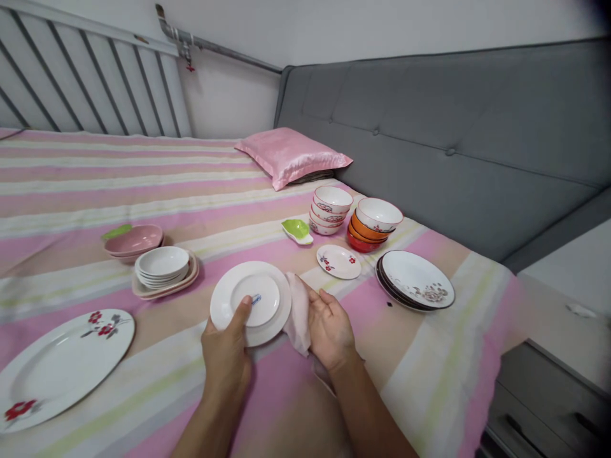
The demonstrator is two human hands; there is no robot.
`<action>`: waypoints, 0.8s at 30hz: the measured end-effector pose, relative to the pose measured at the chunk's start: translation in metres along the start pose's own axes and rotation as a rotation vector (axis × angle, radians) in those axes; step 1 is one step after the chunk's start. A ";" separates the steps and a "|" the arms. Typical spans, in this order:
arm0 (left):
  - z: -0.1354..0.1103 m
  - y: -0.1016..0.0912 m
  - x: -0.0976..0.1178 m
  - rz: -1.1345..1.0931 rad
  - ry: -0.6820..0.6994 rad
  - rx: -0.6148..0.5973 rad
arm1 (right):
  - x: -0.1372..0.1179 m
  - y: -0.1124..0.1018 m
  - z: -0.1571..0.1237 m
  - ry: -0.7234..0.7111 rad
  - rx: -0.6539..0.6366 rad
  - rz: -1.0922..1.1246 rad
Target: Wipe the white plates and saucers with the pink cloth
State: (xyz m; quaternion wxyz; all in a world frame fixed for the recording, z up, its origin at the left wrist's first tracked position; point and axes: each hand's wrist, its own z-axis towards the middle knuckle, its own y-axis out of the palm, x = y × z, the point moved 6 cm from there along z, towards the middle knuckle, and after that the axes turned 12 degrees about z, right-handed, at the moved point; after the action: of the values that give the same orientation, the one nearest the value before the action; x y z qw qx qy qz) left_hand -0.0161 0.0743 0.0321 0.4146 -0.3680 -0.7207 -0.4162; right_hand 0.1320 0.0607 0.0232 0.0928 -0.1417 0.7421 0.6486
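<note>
My left hand grips a small white plate by its near left edge, thumb pressed on the underside. The plate's bottom faces me, with a blue maker's mark inside the foot ring. At the plate's right rim, my right hand, palm turned up, holds a pale pink cloth that touches the rim. Part of the cloth hangs below this hand. Just beyond lies a small flowered plate on the bed. Both hands are above the striped bedsheet.
Right of centre stand stacked white bowls, orange and red bowls, and dark-rimmed plates. A green leaf-shaped dish sits nearby. On the left are small white dishes, pink bowls and an oval platter. Behind is a pink pillow.
</note>
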 end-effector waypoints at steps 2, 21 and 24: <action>0.000 0.000 -0.002 0.001 0.002 0.007 | -0.001 -0.003 0.001 -0.012 0.040 -0.013; -0.009 0.008 -0.003 -0.068 -0.042 -0.054 | 0.011 0.005 -0.001 -0.269 0.033 -0.360; -0.011 0.011 -0.005 -0.096 -0.049 -0.084 | 0.011 0.001 0.002 -0.304 0.074 -0.388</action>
State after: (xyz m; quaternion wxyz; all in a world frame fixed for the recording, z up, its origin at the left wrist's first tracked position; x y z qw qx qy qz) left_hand -0.0011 0.0677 0.0340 0.3604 -0.3601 -0.7294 -0.4565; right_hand 0.1211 0.0615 0.0201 0.3314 -0.1788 0.7016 0.6050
